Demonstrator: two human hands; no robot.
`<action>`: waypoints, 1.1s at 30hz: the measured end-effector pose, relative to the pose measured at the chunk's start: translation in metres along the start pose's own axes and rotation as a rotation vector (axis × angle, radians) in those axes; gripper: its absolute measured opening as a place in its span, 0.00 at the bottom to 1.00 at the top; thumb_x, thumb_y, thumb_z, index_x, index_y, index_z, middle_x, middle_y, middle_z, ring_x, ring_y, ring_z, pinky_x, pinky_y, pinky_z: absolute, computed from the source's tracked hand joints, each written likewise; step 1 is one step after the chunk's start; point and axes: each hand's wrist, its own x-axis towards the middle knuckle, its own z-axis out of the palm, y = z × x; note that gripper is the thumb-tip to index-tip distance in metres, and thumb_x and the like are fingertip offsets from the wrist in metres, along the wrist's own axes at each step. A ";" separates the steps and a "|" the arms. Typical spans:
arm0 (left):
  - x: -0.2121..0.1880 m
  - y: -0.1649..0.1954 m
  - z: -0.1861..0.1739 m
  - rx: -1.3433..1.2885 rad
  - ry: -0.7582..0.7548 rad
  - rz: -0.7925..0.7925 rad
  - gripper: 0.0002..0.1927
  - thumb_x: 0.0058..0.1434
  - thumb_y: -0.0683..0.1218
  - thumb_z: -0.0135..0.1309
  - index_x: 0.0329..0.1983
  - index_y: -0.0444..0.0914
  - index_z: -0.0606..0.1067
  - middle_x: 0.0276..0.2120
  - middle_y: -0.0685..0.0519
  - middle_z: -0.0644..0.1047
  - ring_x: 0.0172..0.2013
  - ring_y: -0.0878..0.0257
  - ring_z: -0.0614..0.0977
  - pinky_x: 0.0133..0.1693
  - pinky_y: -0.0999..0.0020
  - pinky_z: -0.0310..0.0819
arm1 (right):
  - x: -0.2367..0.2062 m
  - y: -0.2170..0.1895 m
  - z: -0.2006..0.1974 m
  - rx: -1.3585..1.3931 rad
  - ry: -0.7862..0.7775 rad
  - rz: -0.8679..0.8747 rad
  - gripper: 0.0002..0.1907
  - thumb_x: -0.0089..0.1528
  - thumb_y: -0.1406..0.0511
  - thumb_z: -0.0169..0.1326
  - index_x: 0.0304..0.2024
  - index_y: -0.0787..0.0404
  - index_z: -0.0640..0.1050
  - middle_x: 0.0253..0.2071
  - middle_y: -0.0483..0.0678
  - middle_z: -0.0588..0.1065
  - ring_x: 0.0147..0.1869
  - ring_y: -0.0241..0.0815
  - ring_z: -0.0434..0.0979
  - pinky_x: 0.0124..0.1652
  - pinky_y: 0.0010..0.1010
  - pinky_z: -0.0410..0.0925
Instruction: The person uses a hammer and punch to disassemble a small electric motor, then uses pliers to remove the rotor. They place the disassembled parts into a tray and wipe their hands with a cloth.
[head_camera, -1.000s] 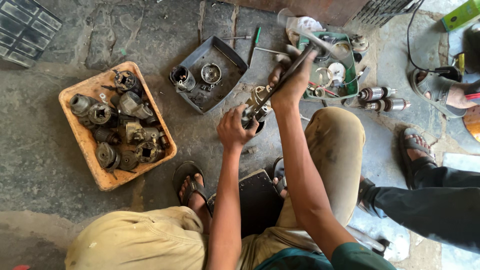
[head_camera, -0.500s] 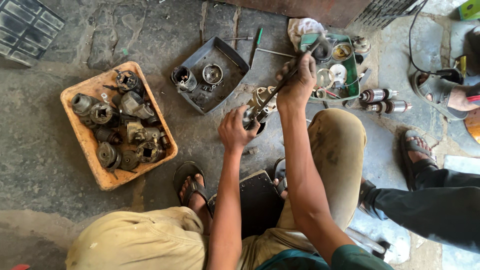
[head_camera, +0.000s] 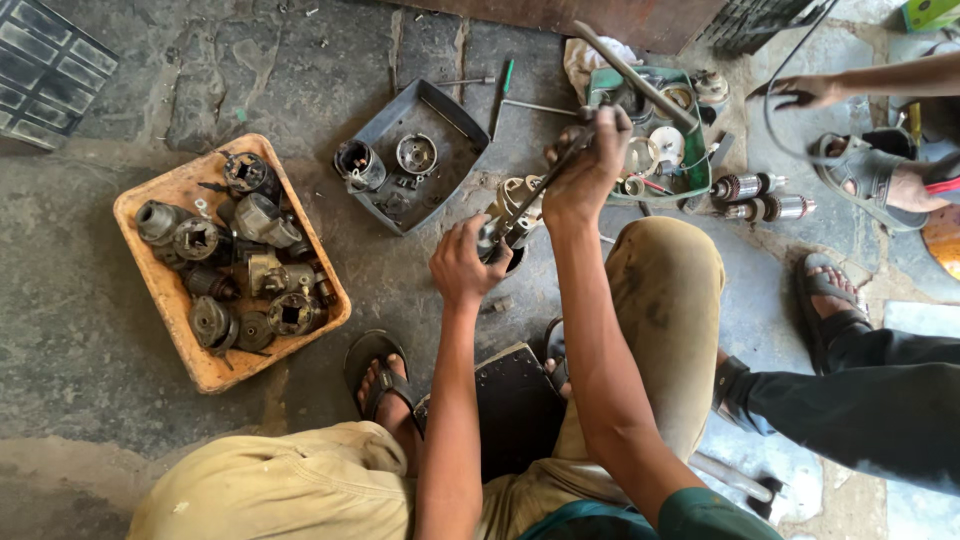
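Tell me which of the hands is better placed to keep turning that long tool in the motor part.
Probably the right hand: it grips the long tool, while the left hand steadies the motor part.

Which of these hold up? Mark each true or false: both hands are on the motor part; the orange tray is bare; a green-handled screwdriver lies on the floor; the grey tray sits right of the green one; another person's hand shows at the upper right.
1. Both hands are at the motor part. True: the left hand grips it, the right hand works a long tool into it.
2. The orange tray is bare. False: it is heaped with metal motor parts.
3. A green-handled screwdriver lies on the floor. True.
4. The grey tray sits right of the green tray. False: it sits to its left.
5. Another person's hand shows at upper right. True.
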 end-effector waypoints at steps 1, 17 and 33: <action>0.000 0.000 0.000 0.003 0.003 0.002 0.24 0.59 0.61 0.57 0.51 0.42 0.75 0.40 0.50 0.82 0.37 0.53 0.85 0.37 0.58 0.80 | 0.002 0.004 -0.002 -0.006 0.011 -0.056 0.14 0.63 0.61 0.61 0.47 0.54 0.70 0.34 0.40 0.73 0.31 0.36 0.72 0.30 0.32 0.67; 0.004 0.005 -0.006 0.002 0.008 0.006 0.26 0.60 0.63 0.57 0.52 0.42 0.75 0.42 0.50 0.82 0.40 0.52 0.85 0.39 0.58 0.79 | -0.004 -0.003 0.004 -0.038 -0.127 0.136 0.21 0.72 0.51 0.43 0.48 0.61 0.75 0.25 0.46 0.71 0.24 0.41 0.69 0.24 0.33 0.62; 0.000 0.002 -0.002 0.012 0.019 -0.003 0.24 0.61 0.62 0.55 0.53 0.43 0.75 0.39 0.51 0.81 0.38 0.54 0.85 0.36 0.59 0.79 | 0.002 -0.002 -0.003 -0.008 -0.069 -0.189 0.09 0.68 0.68 0.59 0.46 0.56 0.71 0.37 0.43 0.73 0.35 0.36 0.72 0.35 0.33 0.69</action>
